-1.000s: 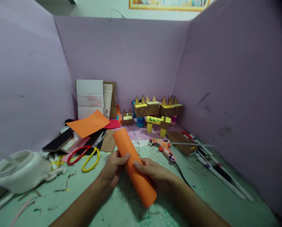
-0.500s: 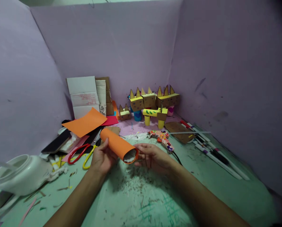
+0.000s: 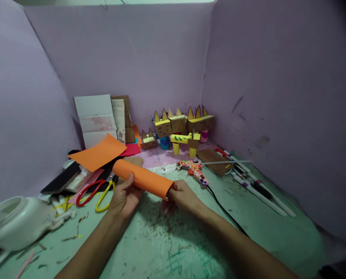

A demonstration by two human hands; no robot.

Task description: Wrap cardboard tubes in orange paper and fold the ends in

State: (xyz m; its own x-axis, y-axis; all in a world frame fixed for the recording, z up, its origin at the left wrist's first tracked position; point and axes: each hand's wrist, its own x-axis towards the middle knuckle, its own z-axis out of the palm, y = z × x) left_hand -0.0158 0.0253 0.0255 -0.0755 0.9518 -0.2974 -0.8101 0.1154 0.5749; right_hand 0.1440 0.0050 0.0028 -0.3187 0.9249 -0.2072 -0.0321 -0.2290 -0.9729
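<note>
Near the middle of the table (image 3: 144, 252), loose crumbs (image 3: 158, 224) lie beneath the paper roll (image 3: 145, 179), so lowering it there could leave grit on the orange. It is held above the table, tilted, its left end farther off. Under its left part the left hand (image 3: 123, 199) is half open, thumb on top; that light hold could let the roll turn or slip. At the near right end, the right hand (image 3: 184, 197) has its fingers closed in on the rim, some hidden; too hard a pinch might crease or dent it. To the left, the scissors (image 3: 109, 179) lie close enough to scuff it if it swings. Farther right, snagging the cord (image 3: 225, 211) could drag the glue gun (image 3: 193, 167), perhaps into the yellow figure (image 3: 180, 138) at the far side.
</note>
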